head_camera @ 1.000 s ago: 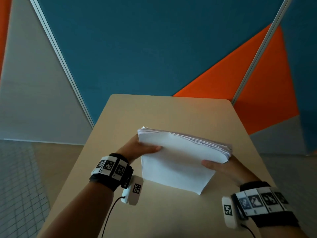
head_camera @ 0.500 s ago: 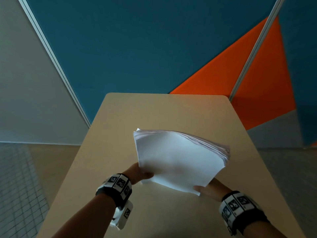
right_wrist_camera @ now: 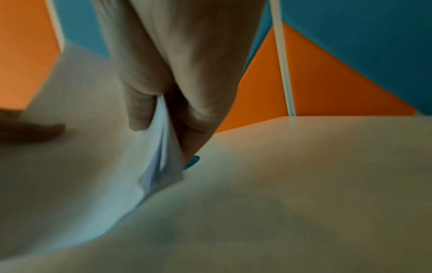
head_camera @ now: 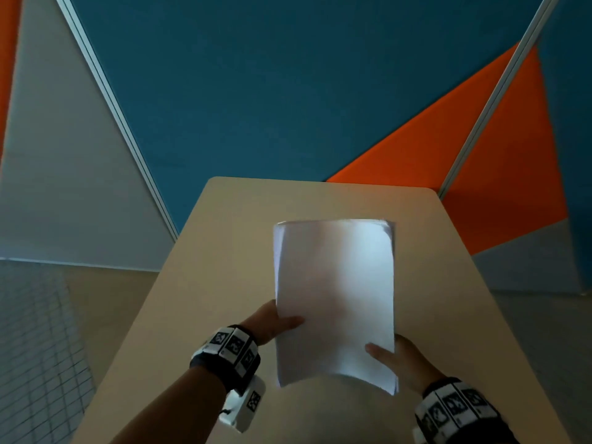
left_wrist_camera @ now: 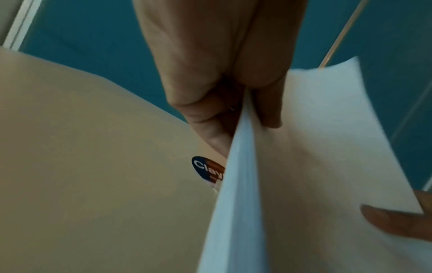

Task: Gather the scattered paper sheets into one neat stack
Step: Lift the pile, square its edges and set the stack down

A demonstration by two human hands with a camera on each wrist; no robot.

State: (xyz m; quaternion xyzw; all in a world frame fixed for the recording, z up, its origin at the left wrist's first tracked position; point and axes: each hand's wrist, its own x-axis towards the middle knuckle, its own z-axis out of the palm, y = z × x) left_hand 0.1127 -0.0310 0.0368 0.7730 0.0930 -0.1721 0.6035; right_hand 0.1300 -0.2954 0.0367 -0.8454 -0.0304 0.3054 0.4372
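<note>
A stack of white paper sheets (head_camera: 334,290) stands lengthwise above the beige table (head_camera: 224,238), held near its lower end and tilted toward the camera, bowed slightly. My left hand (head_camera: 272,322) pinches the stack's left edge, thumb on the front face and fingers behind. My right hand (head_camera: 395,355) pinches the right edge lower down in the same way. In the left wrist view the left hand (left_wrist_camera: 238,110) clamps the sheets' edge (left_wrist_camera: 243,175). In the right wrist view the right hand (right_wrist_camera: 163,118) squeezes the fanned corner of the sheets (right_wrist_camera: 161,166).
The table runs away from me to a rounded far edge (head_camera: 320,182). Blue, orange and grey wall panels (head_camera: 288,91) stand behind it. A small round blue sticker (left_wrist_camera: 207,170) lies on the table beside the stack. Tiled floor (head_camera: 38,331) shows at the left.
The stack has turned from lying crosswise and low to standing lengthwise and upright. Both hands have slid down to grip its lower side edges.
</note>
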